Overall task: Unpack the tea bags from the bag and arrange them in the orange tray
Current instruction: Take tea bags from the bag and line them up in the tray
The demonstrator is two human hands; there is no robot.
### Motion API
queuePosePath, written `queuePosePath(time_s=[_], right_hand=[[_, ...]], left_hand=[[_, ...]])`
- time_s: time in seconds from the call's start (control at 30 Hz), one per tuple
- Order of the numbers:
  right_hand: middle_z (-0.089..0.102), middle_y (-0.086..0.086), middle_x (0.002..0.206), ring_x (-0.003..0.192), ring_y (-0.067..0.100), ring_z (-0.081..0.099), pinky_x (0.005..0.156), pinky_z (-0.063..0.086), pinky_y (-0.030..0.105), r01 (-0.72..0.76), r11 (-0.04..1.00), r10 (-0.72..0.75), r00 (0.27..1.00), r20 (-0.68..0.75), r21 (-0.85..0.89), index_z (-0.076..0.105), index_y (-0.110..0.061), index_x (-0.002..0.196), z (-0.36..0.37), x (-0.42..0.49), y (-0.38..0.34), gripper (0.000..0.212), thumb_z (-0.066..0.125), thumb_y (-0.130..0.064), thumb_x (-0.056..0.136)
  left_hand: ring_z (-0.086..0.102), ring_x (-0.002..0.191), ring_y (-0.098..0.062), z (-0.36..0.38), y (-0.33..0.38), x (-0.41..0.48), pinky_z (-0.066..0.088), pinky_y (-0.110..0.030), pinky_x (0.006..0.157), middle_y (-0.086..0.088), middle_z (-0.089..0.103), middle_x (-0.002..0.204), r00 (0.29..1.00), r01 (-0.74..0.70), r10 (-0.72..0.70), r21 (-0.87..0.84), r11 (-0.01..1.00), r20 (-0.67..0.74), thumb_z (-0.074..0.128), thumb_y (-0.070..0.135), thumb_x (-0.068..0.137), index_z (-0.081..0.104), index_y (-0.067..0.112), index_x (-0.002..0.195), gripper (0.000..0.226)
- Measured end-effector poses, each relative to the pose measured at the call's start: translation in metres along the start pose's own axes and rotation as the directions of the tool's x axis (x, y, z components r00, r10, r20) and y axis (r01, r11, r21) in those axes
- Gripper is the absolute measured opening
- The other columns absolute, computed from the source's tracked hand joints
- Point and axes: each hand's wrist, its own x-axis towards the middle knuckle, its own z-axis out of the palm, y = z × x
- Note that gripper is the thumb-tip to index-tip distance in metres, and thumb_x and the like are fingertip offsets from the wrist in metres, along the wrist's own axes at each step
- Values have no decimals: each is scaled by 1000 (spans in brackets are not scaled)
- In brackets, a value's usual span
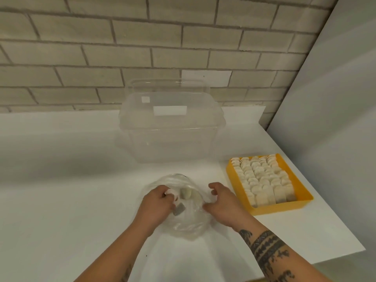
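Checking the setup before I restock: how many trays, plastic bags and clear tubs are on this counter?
orange tray: 1
clear plastic bag: 1
clear tub: 1
Total: 3

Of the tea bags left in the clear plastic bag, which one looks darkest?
The grey square tea bag beside the left hand; the pale tea bags just beyond it in the plastic bag are lighter and rounded.
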Motion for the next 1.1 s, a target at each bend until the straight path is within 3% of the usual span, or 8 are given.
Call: queuePosePath(time_s=[0.13,0.2,0.3,0.43,0.63,0.87,0.97,1.1], right_hand=[[51,-7,124,117,10,47,97,40,22,411,873,-484,800,-355,-262,59,-23,127,4,-8,-21,38,68,-20,90],[58,-8,113,106,7,52,91,42,18,551,790,-610,749,-257,-269,65,-20,115,11,-9,-39,23,61,-14,93],[65,-1,122,109,19,61,92,49,28,496,782,-465,868,176,-378,69,-22,119,27,0,-52,29,56,-11,95],[69,-1,117,108,24,61,90,45,32,500,616,-211,849,484,-609,73,-22,110,39,8,-48,20,65,-20,92],[68,3,114,114,27,55,108,28,45,519,391,-107,846,523,-760,71,-16,112,42,10,-43,48,38,-50,103],[65,3,115,101,27,64,83,49,33,488,670,-403,872,278,-560,64,-23,117,44,18,-47,28,64,-36,92],[51,6,129,105,32,61,85,52,38,474,651,-375,880,292,-592,53,-22,138,57,28,-46,51,67,-34,91],[51,11,122,99,32,61,73,45,34,473,614,-361,880,308,-632,58,-13,128,69,35,-37,31,57,-24,99]], left_hand=[[76,89,-22,-13,3,-1,62,-39,83,-5,77,101,993,111,-118,-363,925,2,53,8,95,73,9,95,20],[75,92,-25,-17,4,-2,61,-38,82,-6,77,99,988,139,-151,-474,869,12,49,3,94,72,7,95,23],[73,85,-24,-20,0,-1,56,-37,81,-7,74,89,982,149,-185,-477,866,-29,47,3,94,69,9,94,23],[69,92,-27,-18,-6,0,52,-40,85,-8,71,83,984,143,-173,-380,914,-46,48,7,92,67,11,92,20],[65,92,-24,-15,-5,-2,53,-45,93,-4,71,91,990,107,-128,-266,958,-65,47,12,94,67,19,93,21],[73,82,-29,-32,-1,-1,60,-39,72,-9,65,90,985,87,-150,-519,851,-81,48,8,99,67,7,105,20],[71,80,-27,-38,-1,0,59,-39,72,-9,63,90,978,69,-170,-576,814,-124,47,8,98,67,8,107,21],[67,81,-31,-38,-4,0,58,-42,77,-13,62,97,973,116,-222,-696,708,-64,47,7,98,62,5,104,17]])
